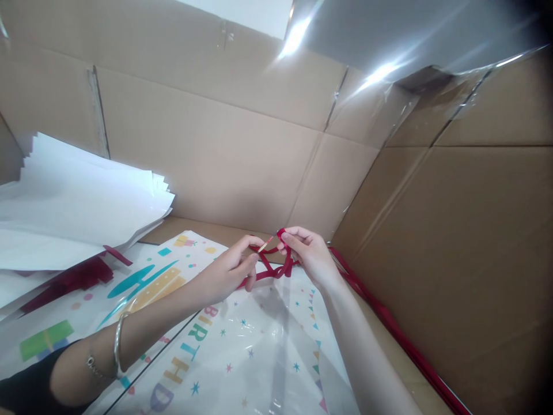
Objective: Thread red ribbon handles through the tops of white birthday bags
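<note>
Near the centre, a dark red ribbon (pixel 268 275) with loops hangs between my two hands above a white printed sheet. My left hand (pixel 233 268) is closed, its thumb and forefinger pinching a thin, pale, pointed piece (pixel 263 246) that slants up toward the other hand. My right hand (pixel 309 253) is closed on the red ribbon, with a small fold held between thumb and forefinger. The white sheet (pixel 259 340) below shows coloured stars, bunting and the letters BIRTHD.
Cardboard walls (pixel 207 144) rise behind and at the right. White paper sheets (pixel 78 202) are stacked at the left, over dark red material (pixel 82 282). Long red ribbon strands (pixel 389 323) run along the right edge. Clear plastic (pixel 432 34) hangs above.
</note>
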`<act>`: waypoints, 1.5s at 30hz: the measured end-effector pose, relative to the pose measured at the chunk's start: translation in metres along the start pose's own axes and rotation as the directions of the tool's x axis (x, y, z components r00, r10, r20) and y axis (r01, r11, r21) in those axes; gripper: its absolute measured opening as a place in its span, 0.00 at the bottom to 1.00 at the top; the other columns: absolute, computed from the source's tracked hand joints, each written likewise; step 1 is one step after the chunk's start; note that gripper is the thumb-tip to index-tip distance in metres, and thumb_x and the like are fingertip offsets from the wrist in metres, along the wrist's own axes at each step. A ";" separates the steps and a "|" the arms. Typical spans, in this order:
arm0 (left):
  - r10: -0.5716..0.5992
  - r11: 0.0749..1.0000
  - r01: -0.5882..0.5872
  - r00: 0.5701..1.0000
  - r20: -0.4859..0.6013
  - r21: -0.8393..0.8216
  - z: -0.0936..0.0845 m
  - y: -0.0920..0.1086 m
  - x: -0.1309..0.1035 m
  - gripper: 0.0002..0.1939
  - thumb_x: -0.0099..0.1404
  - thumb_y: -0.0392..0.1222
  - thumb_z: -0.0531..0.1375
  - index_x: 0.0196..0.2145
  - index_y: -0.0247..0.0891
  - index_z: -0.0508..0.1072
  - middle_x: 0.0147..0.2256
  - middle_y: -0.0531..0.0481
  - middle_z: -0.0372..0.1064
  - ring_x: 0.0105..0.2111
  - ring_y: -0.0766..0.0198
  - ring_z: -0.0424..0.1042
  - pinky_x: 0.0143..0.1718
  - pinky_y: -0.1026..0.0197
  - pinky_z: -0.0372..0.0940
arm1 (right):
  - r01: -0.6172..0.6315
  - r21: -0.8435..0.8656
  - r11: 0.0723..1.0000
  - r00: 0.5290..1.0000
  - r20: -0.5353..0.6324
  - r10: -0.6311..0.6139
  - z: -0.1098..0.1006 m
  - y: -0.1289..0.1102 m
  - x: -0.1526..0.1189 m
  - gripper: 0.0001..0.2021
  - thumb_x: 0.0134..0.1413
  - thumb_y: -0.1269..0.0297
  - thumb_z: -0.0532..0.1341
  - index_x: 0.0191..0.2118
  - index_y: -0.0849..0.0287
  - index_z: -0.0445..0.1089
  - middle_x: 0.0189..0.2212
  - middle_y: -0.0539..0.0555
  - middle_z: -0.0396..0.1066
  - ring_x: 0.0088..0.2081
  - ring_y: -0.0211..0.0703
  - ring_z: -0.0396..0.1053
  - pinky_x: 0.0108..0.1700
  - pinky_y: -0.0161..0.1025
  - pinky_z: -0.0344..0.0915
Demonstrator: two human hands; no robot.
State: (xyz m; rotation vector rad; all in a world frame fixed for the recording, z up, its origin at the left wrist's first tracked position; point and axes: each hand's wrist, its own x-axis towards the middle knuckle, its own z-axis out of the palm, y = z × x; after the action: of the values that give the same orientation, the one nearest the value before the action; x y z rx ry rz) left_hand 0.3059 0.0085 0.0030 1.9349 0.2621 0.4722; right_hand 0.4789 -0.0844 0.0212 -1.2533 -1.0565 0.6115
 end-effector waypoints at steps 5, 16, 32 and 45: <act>-0.009 1.000 0.009 1.000 -0.010 0.028 0.002 0.002 -0.002 0.15 0.70 0.47 0.44 0.51 0.43 0.57 0.18 0.57 0.62 0.20 0.68 0.57 0.22 0.68 0.53 | -0.018 -0.009 1.000 0.999 0.032 0.019 0.002 -0.001 -0.001 0.11 0.46 0.58 0.66 0.31 0.62 0.72 0.24 0.51 0.71 0.25 0.35 0.66 0.28 0.32 0.62; 0.011 0.966 -0.001 0.999 -0.039 0.259 0.006 0.003 -0.005 0.14 0.70 0.45 0.43 0.51 0.46 0.57 0.20 0.57 0.64 0.19 0.68 0.59 0.20 0.69 0.53 | -0.157 0.075 0.985 0.986 0.074 0.151 0.004 -0.006 -0.002 0.12 0.43 0.59 0.68 0.28 0.63 0.70 0.22 0.52 0.71 0.23 0.34 0.64 0.25 0.31 0.59; 0.074 0.908 -0.049 0.996 -0.045 0.416 0.005 0.007 -0.008 0.16 0.68 0.42 0.43 0.51 0.42 0.60 0.20 0.54 0.63 0.17 0.65 0.60 0.19 0.66 0.52 | -0.199 0.097 0.975 0.963 0.205 0.176 0.003 -0.007 -0.004 0.16 0.45 0.59 0.68 0.36 0.60 0.66 0.23 0.51 0.72 0.25 0.36 0.67 0.28 0.34 0.63; 0.038 0.983 -0.052 0.996 -0.084 -0.174 0.004 -0.004 0.003 0.16 0.64 0.53 0.55 0.36 0.35 0.69 0.33 0.50 0.68 0.28 0.68 0.64 0.29 0.67 0.57 | -0.050 -0.085 0.995 0.911 0.405 0.080 0.009 -0.008 -0.010 0.10 0.54 0.58 0.62 0.33 0.61 0.68 0.23 0.50 0.70 0.26 0.35 0.67 0.30 0.33 0.62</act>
State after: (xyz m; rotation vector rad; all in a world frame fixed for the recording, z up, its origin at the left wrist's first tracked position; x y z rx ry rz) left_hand 0.3106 0.0085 -0.0017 1.7540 0.2210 0.5842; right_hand 0.4649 -0.0910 0.0257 -1.2567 -1.3968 0.9216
